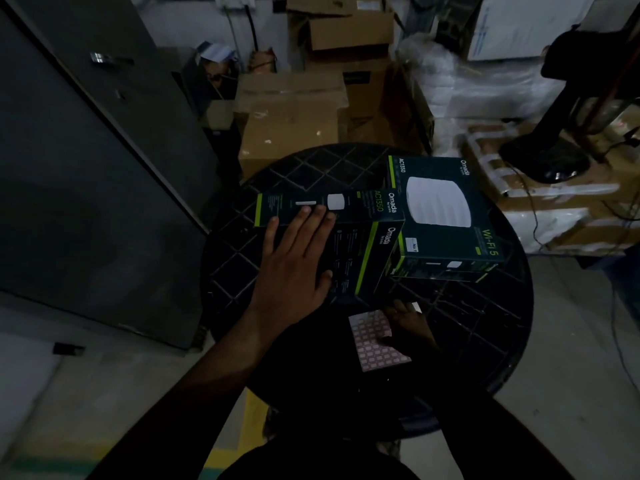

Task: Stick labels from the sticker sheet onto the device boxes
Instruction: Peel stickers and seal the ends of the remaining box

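Pretty dim shot, but here's what's on the round black counter (485, 323) with the diamond-pattern top. Two dark device boxes with green trim, both marked Omada. The nearer box (349, 244) sits around the middle of the counter, tipped so one long side faces up, and the left hand (298, 258) lies flat on it, fingers spread and straight, palm down, not gripping anything, fingertips reaching toward 12 o'clock. The second box (446, 213) lies flat at about 2 o'clock from the first, touching it at the corner, with the white round device picture and "Wi-Fi 5" face up. The sticker sheet (374, 344) is at about 5 o'clock from the nearer box, flat on the counter, rows of small pinkish labels. The right hand (408, 327) rests on the sheet's right edge, but it's too dark to tell whether it's pinching a label or just pressing. Cardboard cartons (291, 112) are piled beyond the counter at 12 o'clock.
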`<state>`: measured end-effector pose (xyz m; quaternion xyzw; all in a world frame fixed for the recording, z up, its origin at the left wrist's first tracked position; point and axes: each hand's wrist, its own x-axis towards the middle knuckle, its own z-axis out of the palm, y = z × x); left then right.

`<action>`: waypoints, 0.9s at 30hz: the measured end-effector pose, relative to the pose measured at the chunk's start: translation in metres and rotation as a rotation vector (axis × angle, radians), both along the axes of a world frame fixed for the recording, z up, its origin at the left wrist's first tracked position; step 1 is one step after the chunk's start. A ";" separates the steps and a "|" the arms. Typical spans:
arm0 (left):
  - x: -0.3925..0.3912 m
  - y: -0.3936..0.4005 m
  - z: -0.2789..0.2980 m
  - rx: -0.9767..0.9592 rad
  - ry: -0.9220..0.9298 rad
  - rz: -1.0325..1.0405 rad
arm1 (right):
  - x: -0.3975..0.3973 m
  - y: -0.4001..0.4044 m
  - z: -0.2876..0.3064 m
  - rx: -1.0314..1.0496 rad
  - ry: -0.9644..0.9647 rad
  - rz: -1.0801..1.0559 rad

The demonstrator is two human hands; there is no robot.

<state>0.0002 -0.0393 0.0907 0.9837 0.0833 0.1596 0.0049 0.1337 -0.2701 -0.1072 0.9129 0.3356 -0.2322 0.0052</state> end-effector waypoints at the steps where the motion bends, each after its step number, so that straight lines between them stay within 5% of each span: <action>1: -0.001 0.000 0.000 0.000 0.006 0.000 | 0.001 0.002 0.000 -0.014 -0.002 0.004; 9: 0.000 0.002 0.005 -0.035 0.056 -0.012 | 0.008 0.010 0.007 -0.082 -0.072 0.014; 15: 0.002 0.005 0.006 -0.015 0.087 -0.039 | 0.012 0.010 0.020 0.079 -0.056 -0.039; 21: 0.004 0.017 0.018 -0.399 0.000 -0.211 | 0.013 0.033 0.102 0.569 0.195 -0.047; 27: 0.004 0.027 0.042 -0.692 0.098 -0.199 | -0.003 0.046 0.219 0.819 0.308 0.041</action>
